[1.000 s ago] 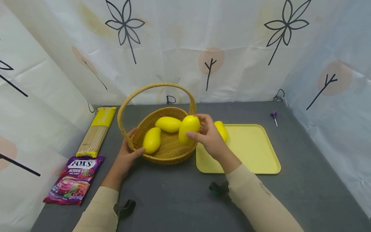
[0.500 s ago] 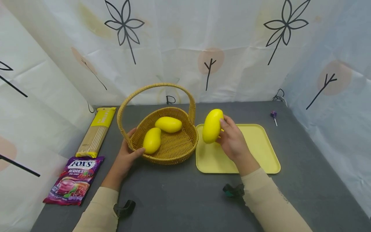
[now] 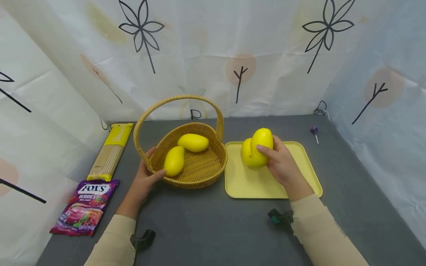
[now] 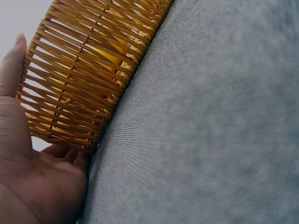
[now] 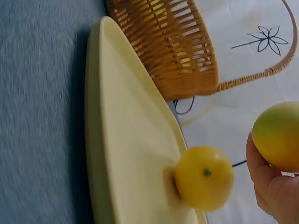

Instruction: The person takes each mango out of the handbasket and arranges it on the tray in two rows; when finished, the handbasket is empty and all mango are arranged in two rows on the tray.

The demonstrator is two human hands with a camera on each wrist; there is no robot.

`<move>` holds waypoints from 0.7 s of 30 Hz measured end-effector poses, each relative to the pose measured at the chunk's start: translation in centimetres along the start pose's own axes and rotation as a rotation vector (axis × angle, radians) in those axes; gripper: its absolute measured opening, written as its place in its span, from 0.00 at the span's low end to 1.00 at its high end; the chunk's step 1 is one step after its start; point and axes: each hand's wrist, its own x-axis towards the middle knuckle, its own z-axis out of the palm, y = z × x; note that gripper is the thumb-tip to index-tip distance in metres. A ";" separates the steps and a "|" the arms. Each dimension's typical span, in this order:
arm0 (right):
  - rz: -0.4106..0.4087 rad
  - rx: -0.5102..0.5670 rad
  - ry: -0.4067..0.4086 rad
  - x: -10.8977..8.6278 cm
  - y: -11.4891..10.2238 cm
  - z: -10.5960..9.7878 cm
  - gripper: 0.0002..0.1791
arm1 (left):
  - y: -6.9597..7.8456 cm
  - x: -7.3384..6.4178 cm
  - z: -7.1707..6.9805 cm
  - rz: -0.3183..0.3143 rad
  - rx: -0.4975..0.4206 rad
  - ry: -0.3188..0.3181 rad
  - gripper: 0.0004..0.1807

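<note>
My left hand (image 3: 143, 181) grips the left side of a wicker basket (image 3: 203, 179), its thumb over the rim. Two yellow mangoes lie inside: one mango (image 3: 193, 143) at the back and one mango (image 3: 174, 161) by my left thumb. The left wrist view shows the hand (image 4: 42, 182) against the woven wall (image 4: 79, 74). My right hand (image 3: 283, 164) holds another mango (image 3: 263, 141) raised over a pale yellow tray (image 3: 253, 188). A further mango (image 5: 203, 179) rests on the tray, partly hidden in the head view by the held mango.
On the left lie a yellow noodle packet (image 3: 111, 151) and a purple candy bag (image 3: 84, 208). A purple lollipop (image 3: 314, 131) is at the back right. The basket's tall handle (image 3: 181, 97) arches above it. A patterned curtain (image 3: 199, 55) encloses the grey table (image 3: 206, 229).
My right hand has carried a mango rightward out of the basket to above the tray, beside the mango lying there. My left hand has stayed on the basket.
</note>
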 end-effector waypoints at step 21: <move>0.087 -0.281 0.194 1.1 -0.2 -6.4 0.47 | 0.2 -0.1 0.2 -0.018 0.009 0.009 0.47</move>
